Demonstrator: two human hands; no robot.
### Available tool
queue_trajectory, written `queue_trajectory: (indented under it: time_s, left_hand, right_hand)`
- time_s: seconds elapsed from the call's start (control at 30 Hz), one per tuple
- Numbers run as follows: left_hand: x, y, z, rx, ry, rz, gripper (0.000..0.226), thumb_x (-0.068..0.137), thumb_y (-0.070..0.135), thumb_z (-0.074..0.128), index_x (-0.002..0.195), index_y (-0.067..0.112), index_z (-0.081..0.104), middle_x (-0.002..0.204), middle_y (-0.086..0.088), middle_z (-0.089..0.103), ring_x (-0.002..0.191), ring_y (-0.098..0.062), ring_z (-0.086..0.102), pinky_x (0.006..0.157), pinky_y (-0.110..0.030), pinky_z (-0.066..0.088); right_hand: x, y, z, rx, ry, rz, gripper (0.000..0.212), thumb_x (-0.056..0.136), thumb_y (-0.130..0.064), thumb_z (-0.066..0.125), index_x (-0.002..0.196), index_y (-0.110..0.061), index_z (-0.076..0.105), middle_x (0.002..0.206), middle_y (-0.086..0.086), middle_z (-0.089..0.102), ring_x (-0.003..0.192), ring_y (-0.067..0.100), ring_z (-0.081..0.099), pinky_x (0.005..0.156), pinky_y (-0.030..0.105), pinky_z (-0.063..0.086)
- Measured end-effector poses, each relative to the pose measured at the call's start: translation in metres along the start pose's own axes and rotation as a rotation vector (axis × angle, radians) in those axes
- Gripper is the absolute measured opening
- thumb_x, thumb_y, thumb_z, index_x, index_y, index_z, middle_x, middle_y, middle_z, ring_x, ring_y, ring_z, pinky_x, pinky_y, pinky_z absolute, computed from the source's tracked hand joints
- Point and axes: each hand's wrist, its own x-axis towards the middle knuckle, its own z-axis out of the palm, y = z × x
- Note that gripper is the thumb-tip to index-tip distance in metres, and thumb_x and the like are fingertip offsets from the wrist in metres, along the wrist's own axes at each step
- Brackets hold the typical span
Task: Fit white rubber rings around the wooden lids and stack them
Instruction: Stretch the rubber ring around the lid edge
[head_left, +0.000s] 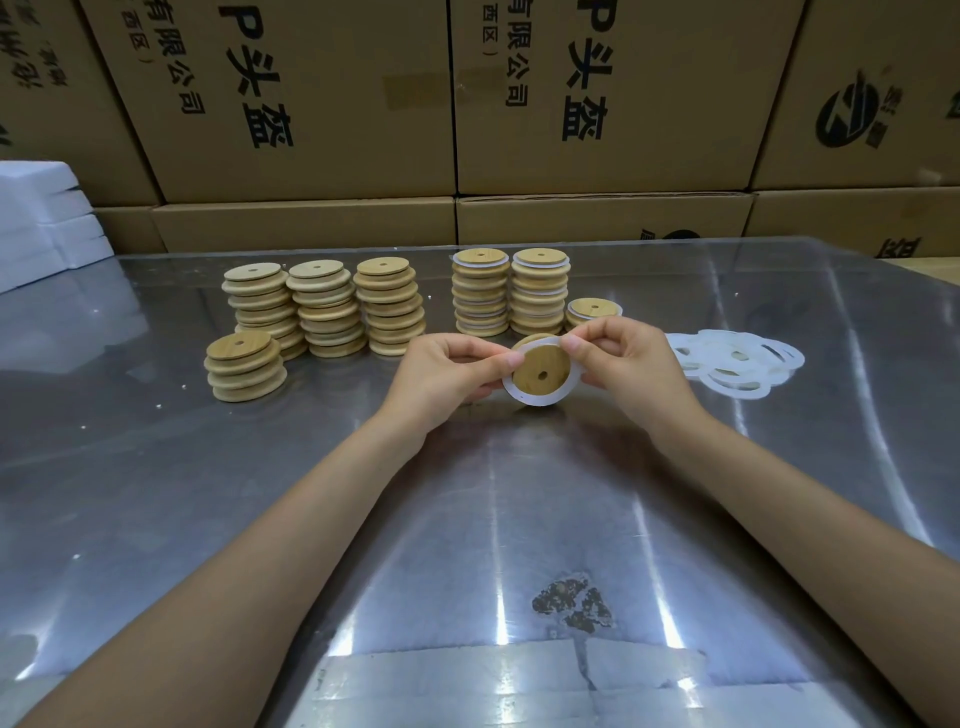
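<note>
Both hands meet above a shiny grey metal table (467, 519): the left hand (447, 376) pinches the left edge of a round wooden lid with a centre hole (543, 370), and the right hand (631, 366) pinches the white rubber ring (519, 397) at the lid's upper right rim, the ring lying around the lid. Brown printed cardboard boxes (597, 104) stand beyond the hands. Four stacks of bare wooden lids (322, 312) sit beyond the left hand; two stacks of ringed lids (511, 296) rise behind the held lid. Loose white rings (737, 364) lie just right of the right hand.
</note>
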Motion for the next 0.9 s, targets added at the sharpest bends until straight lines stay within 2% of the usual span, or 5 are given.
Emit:
queue_trajectory:
  time_s: [0.13,0.4,0.73,0.9]
  left_hand:
    - [0.0002,-0.0011,-0.0008,-0.004,-0.008,-0.013,0.003,0.076,0.022,0.078,0.076,0.021,0.075,0.076,0.004,0.074,0.073,-0.003,0.069,0.071,-0.019,0.056]
    - [0.0012,-0.0018,-0.0011,0.003,0.011,-0.023,0.005,0.075,0.024,0.078,0.074,0.023,0.074,0.072,0.006,0.074,0.071,-0.001,0.069,0.068,-0.015,0.056]
    - [0.0014,-0.0026,-0.0007,0.015,0.023,-0.015,0.005,0.075,0.024,0.078,0.074,0.021,0.074,0.074,0.004,0.074,0.072,-0.004,0.066,0.071,-0.02,0.056]
    - [0.0011,-0.0028,-0.0002,0.027,0.036,-0.022,0.009,0.079,0.023,0.076,0.082,0.015,0.074,0.083,-0.005,0.074,0.079,-0.011,0.065,0.078,-0.026,0.056]
  right_hand:
    - [-0.0007,0.0001,-0.0005,0.013,-0.02,0.013,0.014,0.091,-0.017,0.062,0.077,-0.021,0.063,0.073,-0.004,0.069,0.08,0.012,0.064,0.075,0.032,0.056]
    - [-0.0009,-0.0004,-0.0007,0.041,-0.031,0.048,0.014,0.092,-0.017,0.061,0.078,-0.02,0.063,0.074,-0.002,0.07,0.082,0.015,0.065,0.082,0.043,0.057]
    - [-0.0023,-0.0024,-0.0011,0.056,-0.038,0.049,0.012,0.09,-0.015,0.063,0.079,-0.018,0.062,0.078,0.002,0.07,0.083,0.015,0.066,0.084,0.044,0.057]
    - [-0.0027,-0.0033,0.0001,0.066,-0.028,0.053,0.012,0.09,-0.014,0.062,0.079,-0.018,0.063,0.079,0.004,0.07,0.082,0.014,0.065,0.083,0.041,0.056]
